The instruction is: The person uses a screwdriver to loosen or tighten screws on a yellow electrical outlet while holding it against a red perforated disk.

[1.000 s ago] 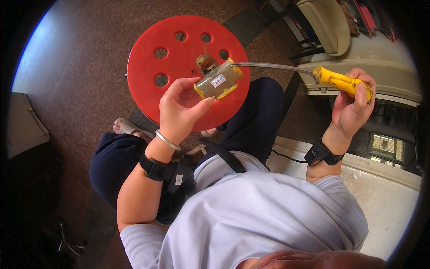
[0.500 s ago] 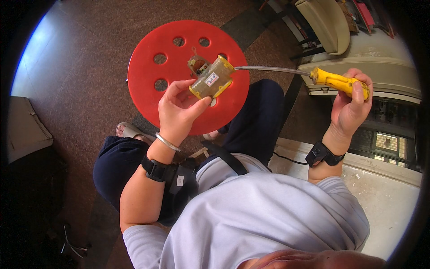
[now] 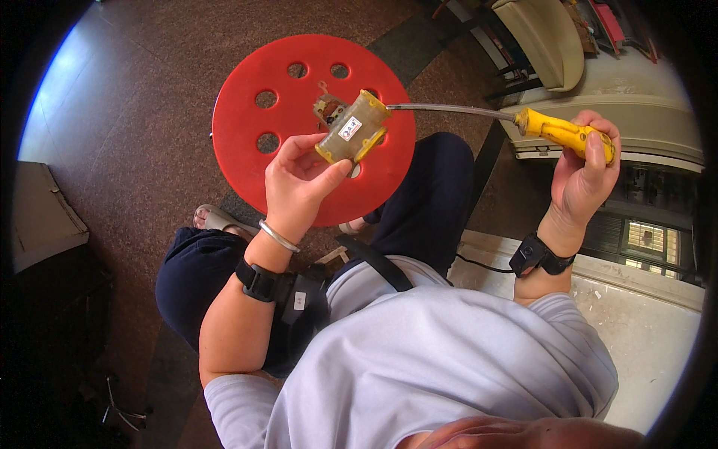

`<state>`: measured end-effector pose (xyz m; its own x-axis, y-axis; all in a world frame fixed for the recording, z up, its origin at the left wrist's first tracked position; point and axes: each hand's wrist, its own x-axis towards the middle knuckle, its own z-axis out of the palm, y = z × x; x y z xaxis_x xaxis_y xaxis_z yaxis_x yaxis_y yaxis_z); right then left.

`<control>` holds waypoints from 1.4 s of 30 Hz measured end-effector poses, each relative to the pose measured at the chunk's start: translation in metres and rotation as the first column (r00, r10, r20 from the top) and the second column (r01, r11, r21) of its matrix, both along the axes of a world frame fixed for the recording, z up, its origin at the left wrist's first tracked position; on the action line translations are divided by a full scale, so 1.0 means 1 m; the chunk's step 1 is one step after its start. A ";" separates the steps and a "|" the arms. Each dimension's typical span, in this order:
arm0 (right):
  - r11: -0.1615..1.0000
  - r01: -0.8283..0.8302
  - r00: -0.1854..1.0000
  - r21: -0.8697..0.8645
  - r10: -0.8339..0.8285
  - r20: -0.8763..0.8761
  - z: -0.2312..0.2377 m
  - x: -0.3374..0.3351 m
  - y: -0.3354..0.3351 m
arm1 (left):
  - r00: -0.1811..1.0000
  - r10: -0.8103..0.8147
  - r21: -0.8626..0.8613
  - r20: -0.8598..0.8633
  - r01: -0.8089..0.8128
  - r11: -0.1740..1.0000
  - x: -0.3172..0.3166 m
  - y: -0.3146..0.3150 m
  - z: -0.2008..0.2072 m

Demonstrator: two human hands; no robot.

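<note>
My left hand [image 3: 301,179] pinches a boxy grey-brown case with yellow edges and a white label [image 3: 360,116] between thumb and fingers. It is held above a red round stool [image 3: 243,176]. My right hand [image 3: 583,176] grips the yellow handle of a screwdriver [image 3: 557,132] at its rear end. The long metal shaft reaches leftward, with its tip at the case's upper right edge. Beside the case's upper left side shows a small part with brown and metal pieces [image 3: 327,110]; whether it is attached to the case cannot be told.
The stool top has several round holes and stands on a brown speckled floor [image 3: 164,112]. A beige chair [image 3: 546,45] is at the far right, near a pale ledge [image 3: 636,112]. On the left stands a pale box-like object [image 3: 46,213]. My knees flank the stool's near side.
The case has turned slightly in my left hand. The screwdriver has shifted a little left and up with my right hand, its tip still at the case's edge.
</note>
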<state>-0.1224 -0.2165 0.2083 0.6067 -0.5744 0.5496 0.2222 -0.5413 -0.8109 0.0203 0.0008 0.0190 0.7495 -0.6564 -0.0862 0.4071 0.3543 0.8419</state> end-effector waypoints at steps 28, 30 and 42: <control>0.947 -0.092 0.996 -0.307 0.081 -0.047 -0.002 0.003 0.020 | 0.981 -0.052 -0.114 -0.187 0.031 0.993 0.009 -0.002 -0.011; 0.901 -0.152 0.988 -0.407 0.140 -0.059 -0.001 0.002 0.020 | 0.986 -0.032 -0.091 -0.165 0.017 0.996 0.008 -0.002 -0.009; 0.931 -0.204 0.937 -0.302 0.096 -0.335 0.009 -0.005 0.020 | 0.984 -0.032 -0.018 -0.173 0.029 0.999 0.010 -0.001 -0.007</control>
<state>-0.1277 -0.1965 0.2177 0.8411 -0.2837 0.4605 0.0889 -0.7673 -0.6351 0.0303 0.0001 0.0118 0.7037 -0.6809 -0.2027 0.5568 0.3514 0.7526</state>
